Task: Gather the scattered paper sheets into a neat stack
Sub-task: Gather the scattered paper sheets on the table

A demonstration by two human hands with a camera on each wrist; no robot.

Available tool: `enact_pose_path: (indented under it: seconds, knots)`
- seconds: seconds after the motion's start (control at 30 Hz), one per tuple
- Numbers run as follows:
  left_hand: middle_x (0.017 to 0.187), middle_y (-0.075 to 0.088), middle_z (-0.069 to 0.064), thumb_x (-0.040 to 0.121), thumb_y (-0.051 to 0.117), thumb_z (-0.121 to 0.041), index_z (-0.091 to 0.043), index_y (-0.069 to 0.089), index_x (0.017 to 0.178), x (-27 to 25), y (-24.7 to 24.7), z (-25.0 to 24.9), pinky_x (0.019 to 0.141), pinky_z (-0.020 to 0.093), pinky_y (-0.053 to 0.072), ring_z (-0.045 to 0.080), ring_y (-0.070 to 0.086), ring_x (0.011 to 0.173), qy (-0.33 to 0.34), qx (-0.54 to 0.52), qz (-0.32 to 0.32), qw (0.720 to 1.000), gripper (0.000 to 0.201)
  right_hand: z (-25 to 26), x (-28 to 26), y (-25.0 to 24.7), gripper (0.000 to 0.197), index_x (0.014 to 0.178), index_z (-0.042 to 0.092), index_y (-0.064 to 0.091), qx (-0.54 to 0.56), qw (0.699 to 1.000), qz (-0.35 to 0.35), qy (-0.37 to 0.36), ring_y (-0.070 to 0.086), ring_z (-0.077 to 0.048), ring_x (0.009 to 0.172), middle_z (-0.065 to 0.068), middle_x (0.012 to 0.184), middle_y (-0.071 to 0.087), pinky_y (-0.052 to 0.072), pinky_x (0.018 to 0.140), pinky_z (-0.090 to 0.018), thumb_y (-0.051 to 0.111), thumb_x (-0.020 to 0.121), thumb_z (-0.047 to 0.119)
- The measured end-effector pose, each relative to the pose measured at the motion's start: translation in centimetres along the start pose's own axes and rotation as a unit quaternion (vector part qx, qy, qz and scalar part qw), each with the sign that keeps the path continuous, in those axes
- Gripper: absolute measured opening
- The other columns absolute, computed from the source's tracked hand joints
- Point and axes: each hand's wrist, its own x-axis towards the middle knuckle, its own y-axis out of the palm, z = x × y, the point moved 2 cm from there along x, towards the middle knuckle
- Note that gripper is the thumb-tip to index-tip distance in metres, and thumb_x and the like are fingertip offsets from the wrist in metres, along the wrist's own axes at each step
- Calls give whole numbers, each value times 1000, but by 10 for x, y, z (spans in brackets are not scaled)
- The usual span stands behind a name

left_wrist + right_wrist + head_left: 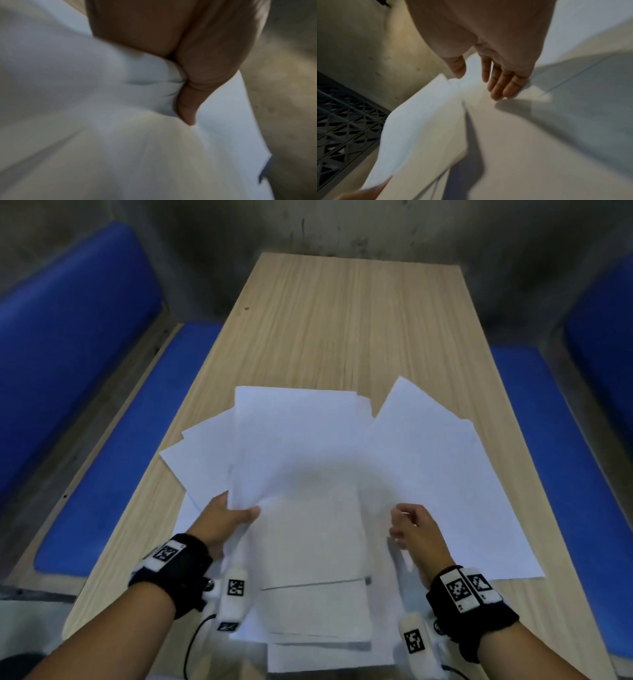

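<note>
Several white paper sheets [308, 460] lie fanned and overlapping on the near half of a wooden table [342, 320]. My left hand [226, 517] grips a bunch of sheets at their near left edge, thumb on top, lifting and bending them; the left wrist view shows the thumb [187, 108] pressed into creased paper [102, 121]. My right hand [412, 529] hovers over the sheets at the right, fingers loosely bent, holding nothing. In the right wrist view its fingers [503, 86] are nearly straight just above the paper [522, 135]. One sheet [445, 474] lies angled at the right.
Blue padded benches [113, 446] [555, 457] run along both sides of the table. A grey concrete wall [308, 224] stands behind it. A dark lattice crate [342, 121] shows in the right wrist view. The table's far half is bare wood.
</note>
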Motion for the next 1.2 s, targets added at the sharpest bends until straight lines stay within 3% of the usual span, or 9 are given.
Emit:
enact_pose_path:
  seconds: [0.17,0.27,0.33,0.4,0.47,0.6,0.73,0.93,1.2]
  knots:
    - [118,68,20,87,61,2,-2,57,127,-3,-30,10,99,50,47,37,64,109,-10,-61,-20,998,40,-6,-1,-21,26,115,14,55,-31,998,-48,-20,58,-25,98,-14,116,58,48,90,-37,58,89,16]
    - [124,66,19,87,62,1,-3,55,131,-4,-37,13,107,53,40,37,61,116,-11,-74,-28,997,44,0,0,-35,46,126,12,48,-58,987,-142,-43,50,-25,115,-9,128,48,40,92,-31,66,84,20]
    - [124,65,19,87,61,1,-4,55,131,-6,-38,14,108,52,40,37,60,116,-12,-78,-31,996,44,5,1,-39,67,136,13,37,-29,989,-145,-16,46,-25,123,-9,134,43,38,97,-32,71,80,26]
    - [126,64,21,88,60,1,-4,55,130,-7,-38,16,108,53,39,38,60,117,-13,-86,-31,996,43,9,7,-37,77,140,13,29,7,992,-122,10,50,-24,111,-9,123,48,39,93,-32,73,78,28]
    - [127,63,22,88,60,2,-5,56,130,-6,-37,17,108,54,38,39,59,118,-14,-96,-34,995,42,14,14,-36,73,136,10,35,-3,992,-124,1,55,-25,97,-10,107,55,41,85,-32,75,76,25]
    - [126,64,21,88,60,1,-6,57,128,-6,-36,15,108,55,39,40,59,118,-19,-104,-27,994,41,27,23,-34,36,107,7,64,-10,996,-81,-35,64,-29,103,-11,103,69,48,88,-34,75,77,23]
    - [127,63,22,88,61,-1,-4,55,130,-6,-32,10,107,56,39,40,60,115,-18,-95,-12,995,42,41,33,-32,43,119,-4,57,-54,993,-91,-44,57,-29,115,-13,114,63,43,97,-35,64,86,23]
    - [123,64,19,92,56,0,-3,53,133,-6,-54,11,96,47,46,34,62,107,-18,-127,-55,990,41,47,44,-70,39,121,-7,56,-34,984,-172,-41,58,-34,117,-23,126,61,38,93,-26,59,89,14]
    - [131,60,21,90,59,-2,-2,51,135,-6,-75,22,102,49,42,39,57,119,-24,-123,-98,987,45,47,45,-113,37,126,-4,53,-25,973,-230,-7,56,-35,117,-21,129,59,39,91,-28,52,90,4]
